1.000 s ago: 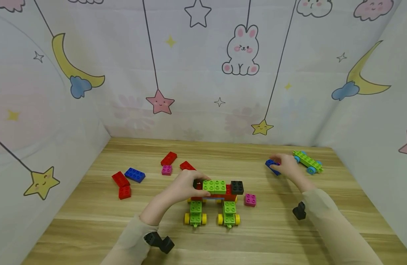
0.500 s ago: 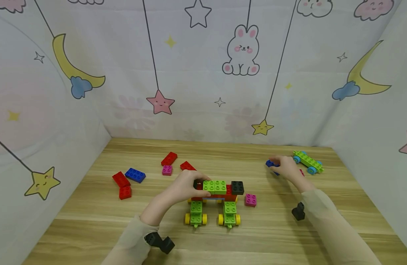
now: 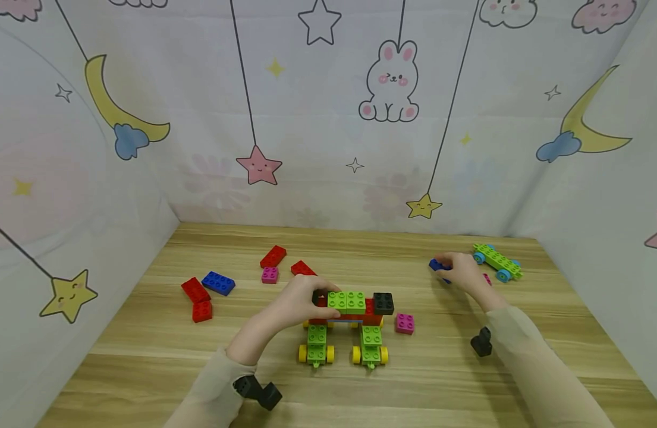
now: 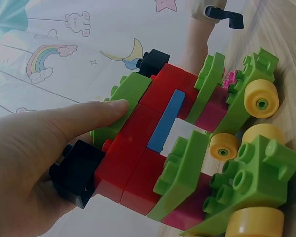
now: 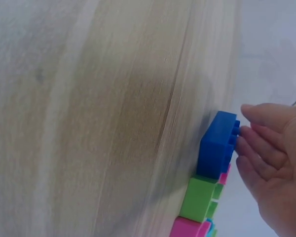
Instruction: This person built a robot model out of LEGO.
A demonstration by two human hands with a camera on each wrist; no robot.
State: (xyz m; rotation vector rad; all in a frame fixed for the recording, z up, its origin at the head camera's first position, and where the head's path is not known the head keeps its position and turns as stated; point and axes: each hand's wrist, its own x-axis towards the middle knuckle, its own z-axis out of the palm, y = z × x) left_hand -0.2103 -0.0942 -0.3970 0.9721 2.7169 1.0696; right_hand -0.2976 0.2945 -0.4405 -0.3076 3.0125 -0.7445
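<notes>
My left hand grips the top of a wheeled brick build. In the left wrist view its thumb presses on a lime green brick, with the fingers mostly hidden behind. The build has a red body, black end bricks, a blue strip and two green wheeled bases with yellow wheels. My right hand hovers at a blue brick, fingers loosely bent and fingertips close to its studs. Beside that brick are a green brick and a pink brick.
A green wheeled base with blue wheels lies at the back right. A pink brick lies right of the build. On the left are a blue brick, several red bricks and another pink brick. A printed cloth walls the table.
My right hand has shifted slightly, covering more of the blue brick, and a bit of pink now shows beside its wrist. The left hand and the build stay in place.
</notes>
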